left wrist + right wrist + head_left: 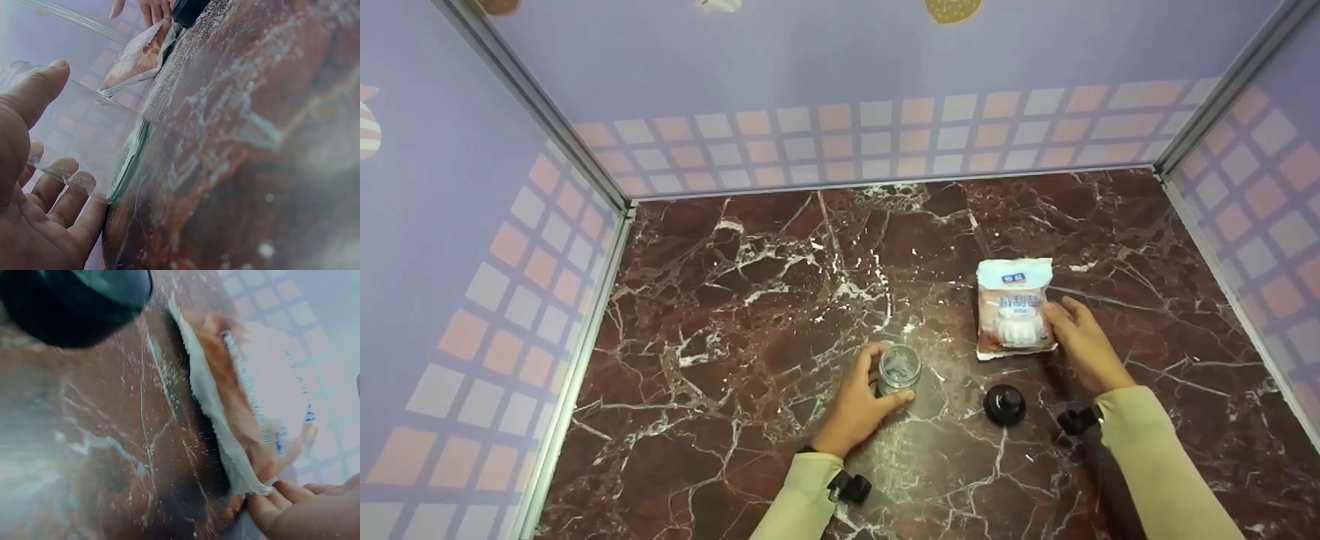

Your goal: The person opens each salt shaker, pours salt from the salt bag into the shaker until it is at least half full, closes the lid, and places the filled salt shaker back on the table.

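A small clear glass jar (899,367) stands upright on the marble-patterned surface. My left hand (861,401) holds it from the left, thumb on the near side and fingers curled round the far side. In the left wrist view the jar (84,135) is see-through, with a greenish base. To the right lies a white and orange-brown bag of salt (1016,309) with printed lettering. Fingers of my right hand (1084,346) touch its right edge, loosely extended. The right wrist view shows the fingertips at a corner of the bag (225,433); part of this contact is hidden.
A black lid with a raised knob (1005,406) lies between the jar and my right forearm. White grains and flecks are scattered over the dark red marble surface (750,337). Lilac panels with a checked pattern (877,135) enclose the back and both sides.
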A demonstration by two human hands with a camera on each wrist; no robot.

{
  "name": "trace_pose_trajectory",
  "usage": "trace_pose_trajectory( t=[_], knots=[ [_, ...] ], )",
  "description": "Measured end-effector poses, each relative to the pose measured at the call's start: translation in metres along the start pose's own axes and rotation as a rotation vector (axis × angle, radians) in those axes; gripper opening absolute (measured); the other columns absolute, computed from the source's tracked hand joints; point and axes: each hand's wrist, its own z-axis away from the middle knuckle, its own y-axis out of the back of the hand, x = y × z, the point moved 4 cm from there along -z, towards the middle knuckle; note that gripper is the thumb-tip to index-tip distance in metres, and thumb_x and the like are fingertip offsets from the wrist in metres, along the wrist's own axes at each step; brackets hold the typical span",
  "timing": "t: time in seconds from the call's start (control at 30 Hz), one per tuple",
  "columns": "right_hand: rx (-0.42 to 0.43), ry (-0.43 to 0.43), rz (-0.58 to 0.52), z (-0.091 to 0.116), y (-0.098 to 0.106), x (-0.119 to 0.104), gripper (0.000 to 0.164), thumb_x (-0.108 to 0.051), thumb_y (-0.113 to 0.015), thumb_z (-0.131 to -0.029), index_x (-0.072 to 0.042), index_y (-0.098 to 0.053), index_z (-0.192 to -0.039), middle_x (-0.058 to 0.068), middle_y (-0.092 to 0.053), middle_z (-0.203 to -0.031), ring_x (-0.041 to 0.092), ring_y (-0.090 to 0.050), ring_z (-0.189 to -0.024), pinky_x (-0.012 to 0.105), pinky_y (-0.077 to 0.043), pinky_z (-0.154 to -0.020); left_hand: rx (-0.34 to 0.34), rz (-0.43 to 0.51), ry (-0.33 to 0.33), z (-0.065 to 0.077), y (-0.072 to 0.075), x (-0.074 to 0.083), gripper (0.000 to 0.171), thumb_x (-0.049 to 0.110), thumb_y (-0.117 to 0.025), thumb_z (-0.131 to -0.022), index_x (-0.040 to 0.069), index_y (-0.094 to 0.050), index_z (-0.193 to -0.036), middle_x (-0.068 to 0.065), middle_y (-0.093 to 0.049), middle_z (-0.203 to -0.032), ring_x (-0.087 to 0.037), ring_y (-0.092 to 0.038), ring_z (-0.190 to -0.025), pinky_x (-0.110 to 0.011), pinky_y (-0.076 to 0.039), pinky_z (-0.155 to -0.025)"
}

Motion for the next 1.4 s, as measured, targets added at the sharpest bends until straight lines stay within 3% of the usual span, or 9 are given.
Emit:
trace_pose_trajectory(
  t=[0.17,0.27,0.37,0.47,0.63,0.77,0.93,1.17,1.4],
  knots=[
    [0.003,0.002,0.055,-0.014,-0.006,0.0,0.095,-0.038,-0.056,-0.106,0.003,0.009,-0.162,0.029,-0.007,-0.168,0.035,-0.016,-0.155,0.042,-0.021,-0.127,0.008,0.015,0.006,0.001,-0.001,0.0,0.083,0.028,-0.091,-0.077,0.017,-0.047,-0.146,-0.012,-0.053,-0.144,-0.029,-0.058,-0.129,-0.038,-0.048,-0.112],
    [0.041,0.004,0.126,-0.017,-0.007,0.001,0.093,-0.036,-0.06,-0.105,0.006,0.001,-0.162,0.03,-0.023,-0.161,0.03,-0.036,-0.141,0.029,-0.04,-0.112,0.006,0.028,0.013,0.002,-0.001,0.0,0.082,0.027,-0.091,-0.078,0.018,-0.047,-0.146,-0.011,-0.053,-0.145,-0.029,-0.058,-0.129,-0.039,-0.048,-0.112],
    [0.063,0.005,0.134,-0.019,-0.008,0.003,0.088,-0.031,-0.061,-0.105,0.009,-0.006,-0.161,0.025,-0.034,-0.151,0.014,-0.049,-0.119,0.015,-0.047,-0.092,0.01,0.023,0.019,0.001,-0.002,0.0,0.082,0.027,-0.091,-0.078,0.019,-0.047,-0.146,-0.01,-0.054,-0.144,-0.028,-0.058,-0.129,-0.039,-0.048,-0.112],
    [0.073,0.005,0.106,-0.019,-0.006,0.005,0.08,-0.027,-0.061,-0.105,0.011,-0.016,-0.159,0.016,-0.046,-0.137,0.002,-0.053,-0.1,0.014,-0.051,-0.081,0.014,0.018,0.023,0.001,-0.002,0.0,0.082,0.027,-0.091,-0.077,0.02,-0.047,-0.146,-0.009,-0.054,-0.143,-0.028,-0.058,-0.128,-0.039,-0.048,-0.112],
    [0.11,0.001,0.071,-0.019,-0.002,0.009,0.05,-0.02,-0.064,-0.103,0.006,-0.04,-0.138,0.001,-0.052,-0.111,0.003,-0.055,-0.09,0.017,-0.053,-0.076,0.013,0.024,0.028,0.001,-0.002,-0.001,0.082,0.027,-0.091,-0.077,0.018,-0.047,-0.146,-0.01,-0.055,-0.142,-0.028,-0.058,-0.128,-0.039,-0.048,-0.112],
    [0.112,0.032,-0.063,-0.017,-0.004,0.007,0.03,-0.024,-0.061,-0.105,-0.005,-0.043,-0.119,0.002,-0.053,-0.107,0.007,-0.056,-0.092,0.019,-0.052,-0.078,0.016,0.022,0.025,0.0,-0.002,-0.001,0.081,0.026,-0.091,-0.077,0.018,-0.048,-0.145,-0.01,-0.055,-0.142,-0.028,-0.06,-0.126,-0.038,-0.048,-0.111],
    [0.139,0.087,-0.192,-0.016,-0.004,0.005,0.028,-0.035,-0.056,-0.107,-0.009,-0.048,-0.113,-0.003,-0.058,-0.099,0.008,-0.055,-0.094,0.019,-0.05,-0.082,0.022,0.019,0.022,0.0,-0.003,-0.001,0.081,0.026,-0.092,-0.077,0.018,-0.048,-0.144,-0.009,-0.055,-0.142,-0.028,-0.06,-0.126,-0.037,-0.049,-0.111],
    [0.262,0.109,-0.391,-0.012,0.004,0.004,0.012,-0.023,-0.065,-0.103,-0.012,-0.072,-0.102,-0.005,-0.07,-0.089,0.008,-0.063,-0.087,0.018,-0.054,-0.08,0.007,0.031,0.029,0.001,-0.005,-0.001,0.081,0.028,-0.091,-0.078,0.018,-0.047,-0.145,-0.009,-0.053,-0.144,-0.028,-0.058,-0.129,-0.039,-0.047,-0.112],
    [0.168,0.139,-0.6,-0.004,-0.004,-0.012,0.014,-0.016,-0.059,-0.105,-0.008,-0.07,-0.105,0.0,-0.069,-0.099,0.009,-0.064,-0.094,0.016,-0.054,-0.083,0.013,0.027,0.011,0.0,-0.003,-0.002,0.081,0.029,-0.091,-0.079,0.018,-0.047,-0.145,-0.009,-0.053,-0.143,-0.027,-0.058,-0.127,-0.04,-0.048,-0.112]
  ],
)
